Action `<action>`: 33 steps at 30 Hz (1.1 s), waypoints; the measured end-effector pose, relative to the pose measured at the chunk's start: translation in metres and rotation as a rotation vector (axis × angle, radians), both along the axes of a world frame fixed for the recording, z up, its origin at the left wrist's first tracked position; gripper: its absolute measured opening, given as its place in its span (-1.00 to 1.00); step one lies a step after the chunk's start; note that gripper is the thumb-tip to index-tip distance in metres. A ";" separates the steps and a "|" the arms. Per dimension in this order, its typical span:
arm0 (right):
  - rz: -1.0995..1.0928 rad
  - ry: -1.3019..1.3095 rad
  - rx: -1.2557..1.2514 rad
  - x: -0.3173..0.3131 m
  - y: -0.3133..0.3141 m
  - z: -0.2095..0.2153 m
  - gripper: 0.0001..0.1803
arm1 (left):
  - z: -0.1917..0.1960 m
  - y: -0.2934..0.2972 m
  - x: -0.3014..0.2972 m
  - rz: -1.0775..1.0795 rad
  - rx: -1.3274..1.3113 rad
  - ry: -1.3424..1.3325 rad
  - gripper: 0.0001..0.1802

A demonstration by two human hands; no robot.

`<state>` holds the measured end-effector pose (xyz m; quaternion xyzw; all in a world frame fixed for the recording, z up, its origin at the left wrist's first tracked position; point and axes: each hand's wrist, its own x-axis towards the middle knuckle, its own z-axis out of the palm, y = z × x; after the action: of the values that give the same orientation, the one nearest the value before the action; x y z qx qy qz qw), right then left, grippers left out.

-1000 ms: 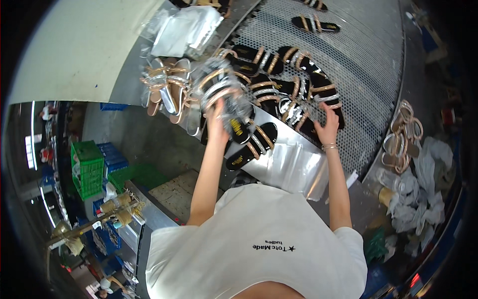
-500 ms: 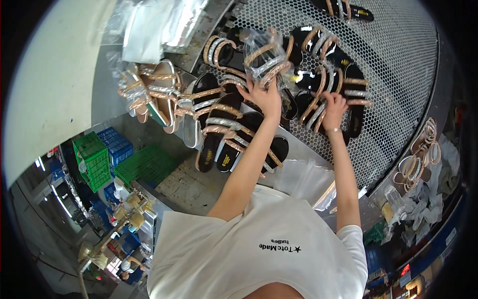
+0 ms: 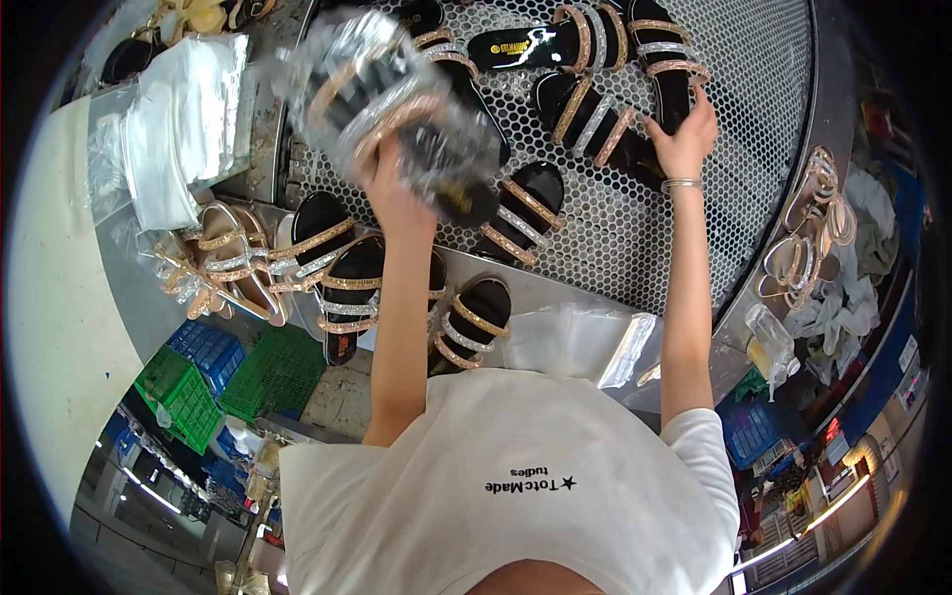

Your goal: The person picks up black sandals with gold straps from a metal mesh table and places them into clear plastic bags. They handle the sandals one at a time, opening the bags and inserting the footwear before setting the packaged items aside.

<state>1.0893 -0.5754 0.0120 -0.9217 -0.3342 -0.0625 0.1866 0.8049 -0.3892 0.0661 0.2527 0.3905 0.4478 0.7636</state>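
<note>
My left hand [image 3: 399, 193] is closed on a bagged sandal [image 3: 382, 94], a black sole with glittery straps inside clear plastic, smeared by motion. It is held up over the left side of the perforated metal surface. My right hand [image 3: 686, 147] grips the near end of a black strappy sandal [image 3: 671, 91], thumb on the left edge and fingers on the right. Just left of it lies another black sandal [image 3: 590, 119] with gold, silver and rose straps. A sandal with printed insole [image 3: 516, 46] lies farther back. One more black sandal [image 3: 524, 213] rests at the near edge.
More sandals [image 3: 347, 288] crowd the metal ledge at left. Clear plastic bags [image 3: 193, 119] are stacked at the far left, and others [image 3: 565, 342] lie before my shirt. Green crates [image 3: 183, 397] stand below left. Bundled sandals [image 3: 803, 238] and a clear bottle [image 3: 772, 337] sit at right.
My left hand has moved left, lifting the bagged sandal. My right hand has shifted up to another sandal's near end. The view has shifted, and the sandals lie more spread out.
</note>
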 end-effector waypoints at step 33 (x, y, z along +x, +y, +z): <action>-0.062 0.618 0.917 -0.177 -0.110 0.207 -0.16 | 0.136 -0.048 0.063 -0.440 0.184 -0.347 -0.48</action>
<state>0.9126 -0.6859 0.2187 -0.7309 -0.1751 0.0665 0.6563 0.8680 -0.4372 0.2024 0.3188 0.1477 0.3416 0.8717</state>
